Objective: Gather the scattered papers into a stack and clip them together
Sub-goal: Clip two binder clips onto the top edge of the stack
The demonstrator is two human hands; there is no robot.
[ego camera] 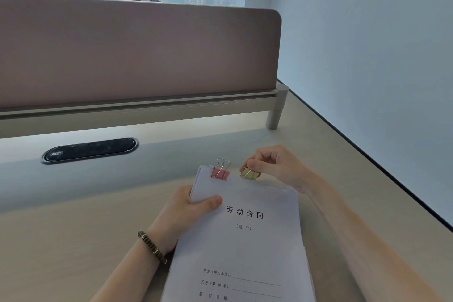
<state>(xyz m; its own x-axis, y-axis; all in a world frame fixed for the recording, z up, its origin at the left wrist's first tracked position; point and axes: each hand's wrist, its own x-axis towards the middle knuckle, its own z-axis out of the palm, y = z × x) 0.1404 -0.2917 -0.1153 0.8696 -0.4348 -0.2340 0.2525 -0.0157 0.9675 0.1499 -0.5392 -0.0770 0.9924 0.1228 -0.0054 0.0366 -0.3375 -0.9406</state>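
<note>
A: Starting at the left of the frame, what is the left hand (193, 211) doing?

B: It grips the left edge of the paper stack (245, 235), thumb curled over the top sheet and the other fingers hidden beneath. That likely keeps the sheets squared while the clips go on. A beaded bracelet (152, 247) circles that wrist.

A: And the stack itself?

B: It sits at lower centre, held over the pale, matte surface (73, 216). The sheets are thin, white and smooth, with printed characters on the cover page, and the edges look well aligned.

A: Any clips on yet?

B: A pink binder clip (220, 173) bites the top edge at centre, its wire handles standing up. Just to its right is a yellow binder clip (250, 174), also on the top edge.

A: Is the right hand (277, 167) on that one?

B: Yes. Its fingers (255, 163) are curled and pinch the yellow clip's wire handles, probably squeezing it open to seat it or folding a handle; which one cannot be told.

A: Progress?

B: Seemingly near the end: gathered, one clip set, the second being fitted.
</note>
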